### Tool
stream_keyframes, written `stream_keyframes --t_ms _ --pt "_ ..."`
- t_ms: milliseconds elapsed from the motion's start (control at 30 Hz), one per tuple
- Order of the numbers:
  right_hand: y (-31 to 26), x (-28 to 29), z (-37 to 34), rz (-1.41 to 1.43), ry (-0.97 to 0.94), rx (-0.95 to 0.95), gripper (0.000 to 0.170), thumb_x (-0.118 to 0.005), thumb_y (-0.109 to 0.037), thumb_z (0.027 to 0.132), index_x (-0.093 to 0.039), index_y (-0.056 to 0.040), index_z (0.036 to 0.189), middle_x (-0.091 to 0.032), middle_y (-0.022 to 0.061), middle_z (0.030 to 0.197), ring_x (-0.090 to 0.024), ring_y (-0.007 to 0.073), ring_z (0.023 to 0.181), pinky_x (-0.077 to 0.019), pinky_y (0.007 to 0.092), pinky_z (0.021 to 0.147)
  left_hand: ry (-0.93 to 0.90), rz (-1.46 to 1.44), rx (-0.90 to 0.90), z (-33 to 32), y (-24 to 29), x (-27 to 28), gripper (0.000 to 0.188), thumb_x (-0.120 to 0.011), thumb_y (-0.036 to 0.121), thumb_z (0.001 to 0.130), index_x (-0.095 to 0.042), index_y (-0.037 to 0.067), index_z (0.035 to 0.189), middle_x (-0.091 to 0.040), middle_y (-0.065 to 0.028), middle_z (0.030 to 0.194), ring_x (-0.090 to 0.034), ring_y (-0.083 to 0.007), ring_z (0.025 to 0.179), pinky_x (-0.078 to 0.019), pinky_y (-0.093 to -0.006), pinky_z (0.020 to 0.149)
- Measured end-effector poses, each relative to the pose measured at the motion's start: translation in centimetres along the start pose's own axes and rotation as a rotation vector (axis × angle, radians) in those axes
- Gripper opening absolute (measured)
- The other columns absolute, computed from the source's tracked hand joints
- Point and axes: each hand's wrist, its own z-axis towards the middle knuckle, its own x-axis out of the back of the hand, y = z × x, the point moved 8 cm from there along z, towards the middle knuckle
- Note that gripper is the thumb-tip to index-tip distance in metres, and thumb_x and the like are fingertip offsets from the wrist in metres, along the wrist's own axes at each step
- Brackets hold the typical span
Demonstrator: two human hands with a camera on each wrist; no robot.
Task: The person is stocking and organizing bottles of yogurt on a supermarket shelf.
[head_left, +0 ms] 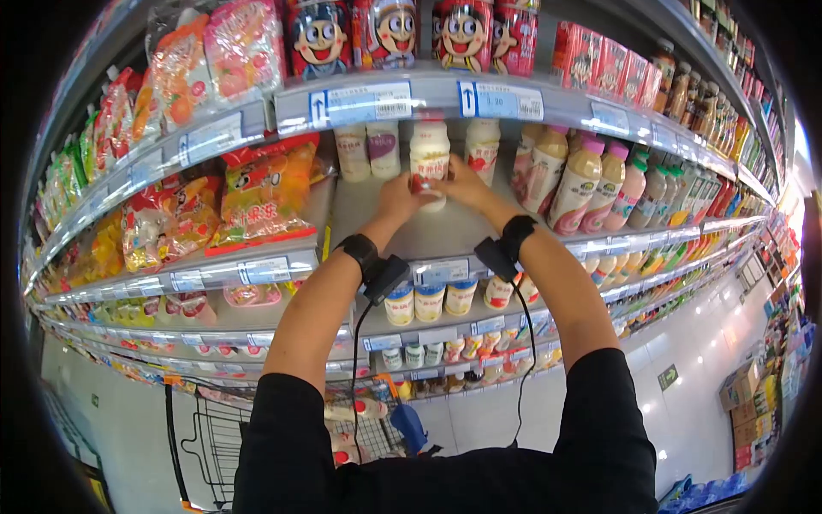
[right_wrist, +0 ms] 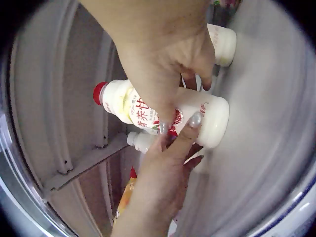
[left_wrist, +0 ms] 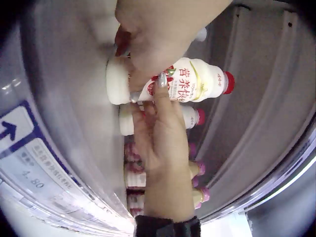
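Note:
A white bottle [head_left: 430, 152] with a red cap and red lettering stands upright at the middle shelf's opening. My left hand [head_left: 401, 202] and right hand [head_left: 467, 187] grip its lower part from either side. The left wrist view shows the bottle [left_wrist: 197, 79] between my left hand [left_wrist: 158, 42] above and my right hand [left_wrist: 165, 133] below, whose thumb lies on the label. In the right wrist view, my right hand [right_wrist: 160, 59] and left hand [right_wrist: 165, 170] both have fingers round the bottle [right_wrist: 212, 121]. Some fingertips are hidden behind it.
Behind and beside it stand other white bottles [head_left: 483, 147]. Pink-capped bottles [head_left: 578, 184] are at the right, jelly bags [head_left: 267, 190] at the left. A shelf edge with price labels [head_left: 501, 101] runs above. A cart [head_left: 205, 428] stands below left.

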Motion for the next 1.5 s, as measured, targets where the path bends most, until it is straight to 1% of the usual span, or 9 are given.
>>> stream_keyframes --t_ms 133,233,467,600,700,800,833,1067,1500 --pt "-1.0 0.1 -0.3 0.101 0.002 0.019 0.060 -0.072 -0.020 0.072 -0.040 -0.0011 0.119 -0.057 0.0100 0.103 -0.055 0.0172 0.093 -0.0452 0.0296 0.081 0.027 -0.094 -0.030 -0.2 -0.9 -0.7 0.047 -0.077 0.033 0.065 -0.058 0.007 0.099 -0.065 -0.0109 0.084 -0.063 -0.0196 0.074 -0.0485 -0.0308 0.067" --pt "-0.8 0.0 -0.3 0.128 -0.013 0.038 0.060 -0.071 -0.017 0.073 -0.039 -0.0015 0.121 -0.057 0.0101 0.105 -0.055 0.0175 0.096 -0.0448 0.0293 0.082 0.002 -0.095 0.004 -0.2 -1.1 -0.9 0.052 -0.076 0.041 0.062 -0.058 0.003 0.093 -0.064 -0.0161 0.086 -0.062 -0.0292 0.080 -0.0479 -0.0362 0.071" --pt "-1.3 -0.1 -0.4 0.130 -0.018 0.047 0.058 -0.071 -0.015 0.073 -0.040 -0.0017 0.119 -0.057 0.0097 0.105 -0.055 0.0167 0.096 -0.0452 0.0299 0.082 0.009 -0.070 -0.017 -0.3 -0.8 -0.7 0.053 -0.075 0.037 0.065 -0.058 0.005 0.103 -0.065 -0.0121 0.088 -0.063 -0.0223 0.080 -0.0481 -0.0316 0.072" --pt "-0.5 0.3 0.0 -0.005 0.026 0.075 0.058 -0.072 -0.025 0.071 -0.043 0.0002 0.115 -0.058 0.0109 0.098 -0.056 0.0187 0.091 -0.0458 0.0297 0.078 0.005 -0.048 -0.024 -0.3 -0.8 -0.7 0.054 -0.074 0.040 0.065 -0.057 0.006 0.103 -0.064 -0.0125 0.093 -0.062 -0.0248 0.085 -0.0472 -0.0343 0.074" --pt "-2.6 0.4 -0.8 -0.229 -0.077 -0.079 0.058 -0.067 -0.016 0.076 -0.037 -0.0038 0.125 -0.055 0.0115 0.112 -0.051 0.0186 0.105 -0.0405 0.0311 0.090 0.057 -0.068 -0.100 -0.2 -1.3 -1.1 0.051 -0.074 0.036 0.066 -0.056 0.007 0.104 -0.063 -0.0144 0.094 -0.061 -0.0277 0.087 -0.0466 -0.0354 0.076" --pt "-2.2 0.4 0.6 -0.252 -0.222 -0.083 0.059 -0.068 -0.018 0.076 -0.037 -0.0003 0.124 -0.055 0.0122 0.113 -0.052 0.0201 0.104 -0.0403 0.0309 0.091 0.024 -0.071 -0.100 -0.2 -1.2 -1.4 0.049 -0.072 0.032 0.068 -0.054 0.006 0.106 -0.061 -0.0164 0.097 -0.059 -0.0294 0.090 -0.0456 -0.0367 0.078" --pt "-2.8 0.9 0.3 -0.348 -0.231 -0.209 0.062 -0.069 -0.016 0.075 -0.036 0.0016 0.125 -0.053 0.0131 0.117 -0.051 0.0214 0.107 -0.0390 0.0311 0.093 0.017 -0.034 -0.087 -0.2 -1.1 -1.4 0.049 -0.072 0.031 0.068 -0.054 0.006 0.106 -0.061 -0.0166 0.098 -0.059 -0.0294 0.091 -0.0452 -0.0369 0.079" --pt "-3.4 0.1 -0.3 -0.022 -0.247 -0.162 0.061 -0.070 -0.012 0.074 -0.037 -0.0001 0.124 -0.051 0.0110 0.118 -0.048 0.0193 0.110 -0.0373 0.0310 0.095 -0.040 -0.099 -0.109 -0.1 -0.9 -1.6 0.047 -0.071 0.025 0.070 -0.051 0.002 0.105 -0.060 -0.0160 0.101 -0.057 -0.0283 0.095 -0.0433 -0.0362 0.083" --pt "-3.2 0.1 -0.4 -0.003 -0.236 -0.205 0.065 -0.070 -0.012 0.073 -0.035 -0.0004 0.126 -0.050 0.0127 0.120 -0.047 0.0213 0.111 -0.0362 0.0325 0.097 -0.085 -0.098 -0.099 -0.3 -0.5 -1.4 0.048 -0.069 0.027 0.072 -0.049 0.001 0.107 -0.060 -0.0166 0.102 -0.058 -0.0286 0.096 -0.0433 -0.0355 0.083"
